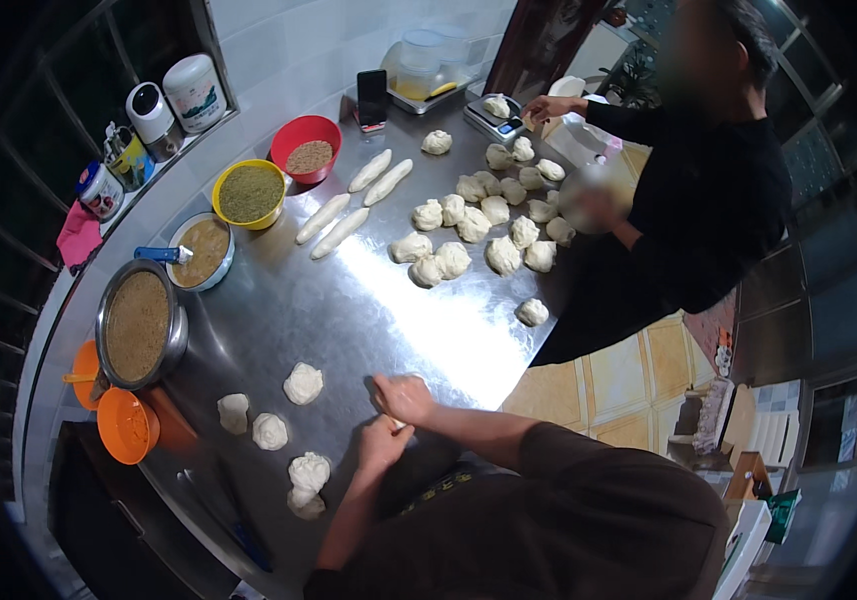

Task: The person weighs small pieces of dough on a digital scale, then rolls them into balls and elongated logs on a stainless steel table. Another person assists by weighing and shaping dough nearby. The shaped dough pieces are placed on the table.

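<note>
Over the near edge of the steel table, my left hand (382, 441) and my right hand (406, 399) are close together, both closed around a small piece of dough (401, 424). Only a bit of white dough shows between them; the fingers cover the rest. Left of my hands lie several loose dough lumps, among them a round one (303, 384), a smaller one (270, 431) and a flattened one (234, 413). Nearest to my left forearm, two lumps (309, 471) touch each other. Farther off, several long dough rolls (340, 233) rest side by side in pairs.
Many dough lumps (474, 225) cover the far right of the table (279, 310). A co-worker (699, 190) there reaches toward a scale (496, 118) bearing dough. Along the left edge stand a steel bowl (182, 330), a yellow bowl (251, 194), a red bowl (307, 130) and orange bowls (129, 426).
</note>
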### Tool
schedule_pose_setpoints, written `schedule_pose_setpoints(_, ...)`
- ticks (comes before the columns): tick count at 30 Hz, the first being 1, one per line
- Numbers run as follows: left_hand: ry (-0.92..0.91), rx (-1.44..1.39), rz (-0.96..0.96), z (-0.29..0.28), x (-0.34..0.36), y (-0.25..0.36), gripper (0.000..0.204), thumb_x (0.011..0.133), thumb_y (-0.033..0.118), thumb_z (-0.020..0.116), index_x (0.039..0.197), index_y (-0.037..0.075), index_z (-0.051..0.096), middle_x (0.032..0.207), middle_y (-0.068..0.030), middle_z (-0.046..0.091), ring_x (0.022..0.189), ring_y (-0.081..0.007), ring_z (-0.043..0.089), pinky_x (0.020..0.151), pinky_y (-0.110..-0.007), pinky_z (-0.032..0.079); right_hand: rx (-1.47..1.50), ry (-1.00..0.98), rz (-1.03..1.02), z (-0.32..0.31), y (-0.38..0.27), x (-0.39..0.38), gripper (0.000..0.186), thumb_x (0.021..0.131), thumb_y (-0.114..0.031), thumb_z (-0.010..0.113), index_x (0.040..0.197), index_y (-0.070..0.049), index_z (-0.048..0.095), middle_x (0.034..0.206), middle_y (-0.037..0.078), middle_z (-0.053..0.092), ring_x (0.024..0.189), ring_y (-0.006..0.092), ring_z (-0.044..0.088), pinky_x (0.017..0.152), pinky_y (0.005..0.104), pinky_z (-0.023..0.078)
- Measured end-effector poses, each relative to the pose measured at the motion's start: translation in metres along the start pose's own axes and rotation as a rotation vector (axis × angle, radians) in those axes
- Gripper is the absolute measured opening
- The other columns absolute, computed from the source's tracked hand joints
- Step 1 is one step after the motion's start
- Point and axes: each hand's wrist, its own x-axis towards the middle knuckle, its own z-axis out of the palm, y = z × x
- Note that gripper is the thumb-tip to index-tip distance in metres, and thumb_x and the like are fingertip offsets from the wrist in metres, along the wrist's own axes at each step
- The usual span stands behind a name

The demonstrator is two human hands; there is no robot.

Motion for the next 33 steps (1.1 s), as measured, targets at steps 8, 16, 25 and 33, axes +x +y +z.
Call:
schedule_pose_setpoints(8, 0.213, 0.071, 0.105, -0.059, 0.045, 0.018, 0.023, 0.076, 0.013, 0.075, 0.086, 0.003, 0.057, 0.094, -0.0171, 0.056, 0.085, -0.0377, 0.057, 0.074, -0.046, 0.047, 0.231, 0.048, 0.097, 0.013, -0.003, 0.075, 0.018, 0.090, -0.026, 0.054, 0.092, -0.009, 0.054, 0.070, 0.019, 0.061, 0.071, 0.0397, 0.062, 0.063, 0.0519, 0.048)
schedule_pose_setpoints(16, 0.354, -0.139, 0.333, -0.024, -0.018, 0.010, 0.014, 0.075, -0.001, 0.056, 0.085, 0.005, 0.065, 0.094, -0.0165, 0.060, 0.095, -0.0374, 0.057, 0.086, -0.044, 0.045, 0.025, 0.082, -0.303, -0.006, 0.007, 0.017, 0.013, 0.084, -0.020, 0.060, 0.089, -0.010, 0.054, 0.072, 0.009, 0.058, 0.068, 0.0306, 0.062, 0.057, 0.0438, 0.049)
schedule_pose_setpoints(25, 0.496, 0.224, 0.470, -0.033, 0.084, 0.041, 0.043, 0.092, 0.021, 0.052, 0.128, -0.001, 0.055, 0.134, -0.0231, 0.051, 0.126, -0.0415, 0.046, 0.106, -0.048, 0.034, 0.171, 0.219, -0.061, 0.002, -0.004, 0.043, 0.037, 0.088, -0.027, 0.052, 0.118, -0.005, 0.052, 0.126, 0.015, 0.052, 0.121, 0.0326, 0.046, 0.096, 0.0521, 0.036)
schedule_pose_setpoints(33, 0.380, 0.599, 0.169, -0.009, 0.097, 0.040, 0.055, 0.096, 0.029, 0.044, 0.145, 0.004, 0.040, 0.154, -0.0138, 0.034, 0.146, -0.0326, 0.023, 0.115, -0.058, 0.017, -0.145, -0.090, -0.068, -0.021, 0.036, 0.037, 0.057, 0.095, -0.032, 0.044, 0.144, -0.004, 0.039, 0.153, 0.016, 0.033, 0.144, 0.0318, 0.025, 0.113, 0.0601, 0.021)
